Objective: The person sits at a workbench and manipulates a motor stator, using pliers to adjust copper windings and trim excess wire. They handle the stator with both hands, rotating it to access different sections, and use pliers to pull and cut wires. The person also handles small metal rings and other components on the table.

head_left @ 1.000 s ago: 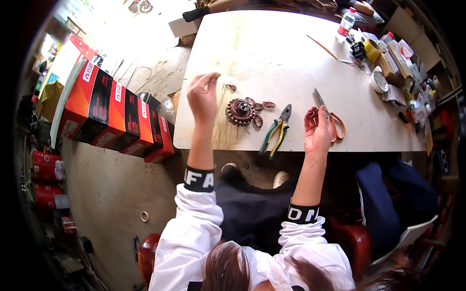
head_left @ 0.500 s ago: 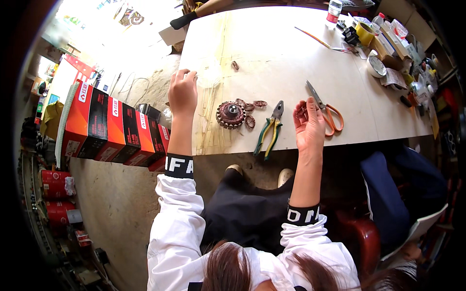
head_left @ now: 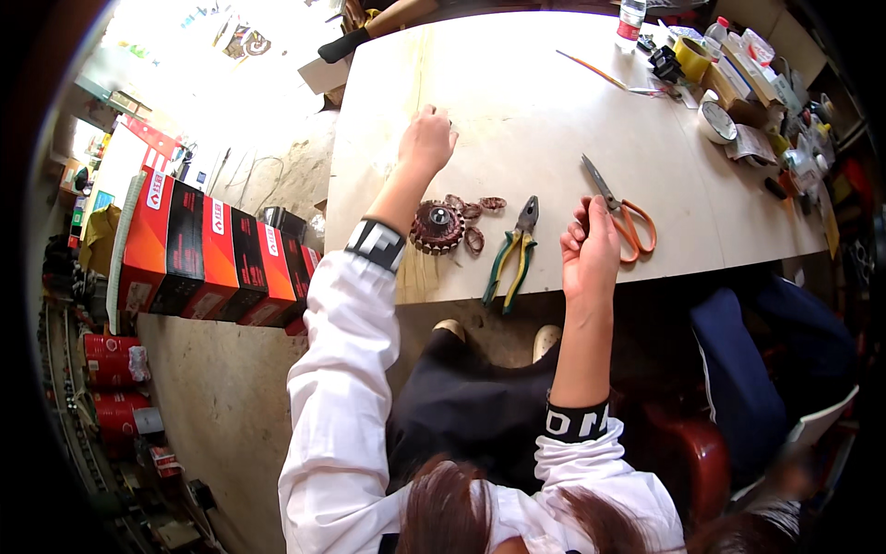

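My left hand [head_left: 427,143] is over the table beyond the stator, fingers bent and drawn together; whatever is in them is hidden. Close to the table's front edge, my right hand [head_left: 591,245] is closed, palm up, its fingers curled around a small dark-red wire coil that is mostly hidden. A round toothed motor stator [head_left: 437,227] with reddish-brown windings lies near my left forearm. Several loose wire coils [head_left: 473,242] rest against its right side. Between them and my right hand lie pliers [head_left: 513,249] with green-and-yellow handles. Orange-handled scissors [head_left: 620,212] are just right of my right hand.
Red-and-black boxes [head_left: 217,254] stand in a row left of the table [head_left: 517,102]. At the far right are a clear bottle [head_left: 630,20], yellow tape [head_left: 692,61], a white bowl [head_left: 715,122] and clutter. A thin orange-handled brush [head_left: 595,71] lies nearby. Another person's leg [head_left: 397,17] shows at the far edge.
My left hand has moved right and down onto the spot where a single loose coil lay; that coil is now out of sight. My right hand stays near its place, its fingers curled more tightly.
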A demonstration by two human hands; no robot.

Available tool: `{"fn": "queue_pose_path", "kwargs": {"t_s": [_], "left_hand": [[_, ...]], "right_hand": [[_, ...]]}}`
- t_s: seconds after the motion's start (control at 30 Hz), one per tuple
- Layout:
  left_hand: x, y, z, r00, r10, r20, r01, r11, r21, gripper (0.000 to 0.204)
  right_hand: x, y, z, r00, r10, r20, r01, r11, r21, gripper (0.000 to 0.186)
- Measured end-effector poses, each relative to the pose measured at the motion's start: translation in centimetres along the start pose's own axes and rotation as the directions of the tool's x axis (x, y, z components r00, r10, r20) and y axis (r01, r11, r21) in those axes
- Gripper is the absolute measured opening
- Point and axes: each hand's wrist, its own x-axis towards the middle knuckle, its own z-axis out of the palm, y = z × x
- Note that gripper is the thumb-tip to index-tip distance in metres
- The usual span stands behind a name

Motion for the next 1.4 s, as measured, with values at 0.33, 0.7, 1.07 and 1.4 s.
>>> {"fn": "queue_pose_path", "kwargs": {"t_s": [0.33,0.7,1.07,1.4], "left_hand": [[3.9,-1.8,6.1,0.953,-0.208,0.221,0.190,0.977,0.098,0.021],[-6.4,8.4,-5.0,0.899,0.067,0.433,0.418,0.165,-0.893,0.017],[-13.4,11.8,-6.3,0.990,-0.140,0.018,0.080,0.452,-0.888,0.019],[-16.6,7.2,-7.1,0.985,-0.171,0.031,0.161,0.824,-0.543,0.019]], "right_hand": [[0.3,-0.3,0.1,0.983,0.109,0.150,-0.108,0.994,-0.019,0.025],[2.0,2.4,0.7,0.980,0.141,0.143,-0.138,0.990,-0.031,0.034],[0.2,2.9,0.2,0.858,0.258,0.443,-0.353,0.924,0.145,0.036],[2.5,1.4,-2.3,0.879,0.363,0.308,-0.390,0.920,0.027,0.028]]}}
